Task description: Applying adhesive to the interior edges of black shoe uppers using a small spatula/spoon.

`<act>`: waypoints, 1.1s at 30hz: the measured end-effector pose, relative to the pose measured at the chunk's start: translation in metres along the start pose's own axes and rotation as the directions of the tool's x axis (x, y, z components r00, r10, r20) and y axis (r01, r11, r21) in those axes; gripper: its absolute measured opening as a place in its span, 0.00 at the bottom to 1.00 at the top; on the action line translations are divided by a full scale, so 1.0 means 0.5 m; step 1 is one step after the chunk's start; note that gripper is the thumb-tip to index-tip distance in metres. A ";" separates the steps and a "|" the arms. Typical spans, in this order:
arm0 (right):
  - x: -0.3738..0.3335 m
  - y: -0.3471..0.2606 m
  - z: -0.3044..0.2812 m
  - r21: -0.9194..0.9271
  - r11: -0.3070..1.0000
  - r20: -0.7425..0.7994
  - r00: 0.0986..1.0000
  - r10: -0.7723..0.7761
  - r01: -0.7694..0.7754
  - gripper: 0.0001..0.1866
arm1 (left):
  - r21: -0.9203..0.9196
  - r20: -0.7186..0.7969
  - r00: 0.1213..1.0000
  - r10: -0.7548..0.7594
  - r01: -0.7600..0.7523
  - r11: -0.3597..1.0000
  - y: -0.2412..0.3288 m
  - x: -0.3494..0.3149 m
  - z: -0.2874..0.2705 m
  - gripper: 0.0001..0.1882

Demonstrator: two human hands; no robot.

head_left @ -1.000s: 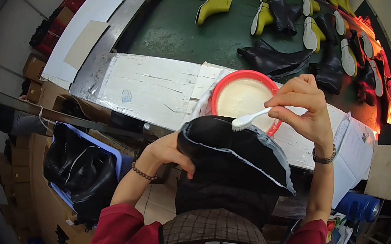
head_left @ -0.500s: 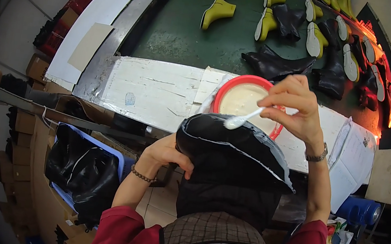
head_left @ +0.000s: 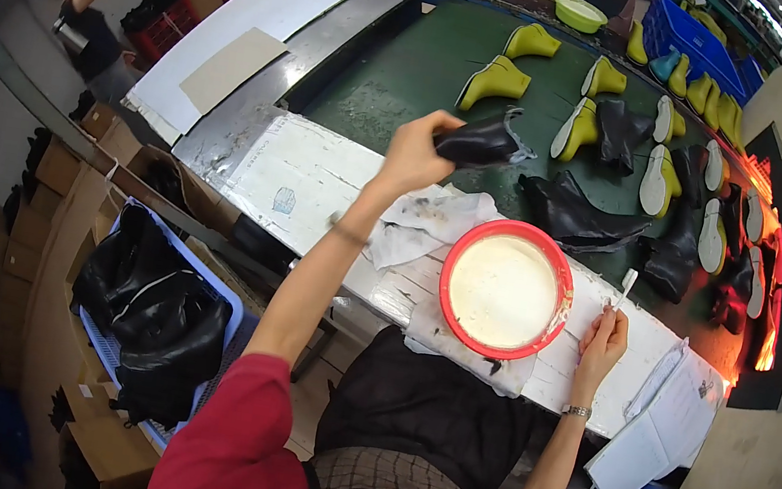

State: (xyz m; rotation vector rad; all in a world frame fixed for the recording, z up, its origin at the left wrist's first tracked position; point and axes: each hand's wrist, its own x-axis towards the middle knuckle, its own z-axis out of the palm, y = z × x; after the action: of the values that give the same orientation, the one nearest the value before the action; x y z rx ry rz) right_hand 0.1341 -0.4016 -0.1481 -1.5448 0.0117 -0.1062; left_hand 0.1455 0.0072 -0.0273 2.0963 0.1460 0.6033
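Observation:
In my left hand (head_left: 415, 154), stretched out over the near edge of a green conveyor belt (head_left: 374, 90), is a black boot upper (head_left: 482, 143). Its edge, coated with something whitish, points to the right. A small white brush (head_left: 626, 285), much like a toothbrush, stands up from the closed fingers of my right hand (head_left: 604, 342). That hand rests by the white-painted ledge, to the right of a red bowl (head_left: 447, 288) of creamy liquid. Another black boot upper (head_left: 582, 217) lies on the belt just beyond the bowl.
Yellow boots (head_left: 496, 83) with pale soles and several black uppers stand or lie on the belt. An orange-glowing heater (head_left: 769, 301) is at its right end. Stained cloth (head_left: 430, 220) lies beside the bowl. A blue basket (head_left: 235, 307) holds black uppers. Another person (head_left: 93, 38) stands far left.
My left hand has carried the boot upper from my lap up and forward over the belt. My right hand has drawn the brush away from it, down to the bowl's right. The view has shifted.

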 end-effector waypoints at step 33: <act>0.341 -0.082 0.145 -0.301 0.269 0.782 0.398 -0.480 0.915 0.26 | 0.679 -0.399 0.855 -0.332 0.519 0.520 0.250 -0.627 -0.534 0.22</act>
State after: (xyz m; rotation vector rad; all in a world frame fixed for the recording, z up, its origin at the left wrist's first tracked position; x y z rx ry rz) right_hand 0.3067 -0.3435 -0.0949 -2.2055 -1.3880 -0.4648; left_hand -0.2697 0.0350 0.0825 2.6443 1.2349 0.4984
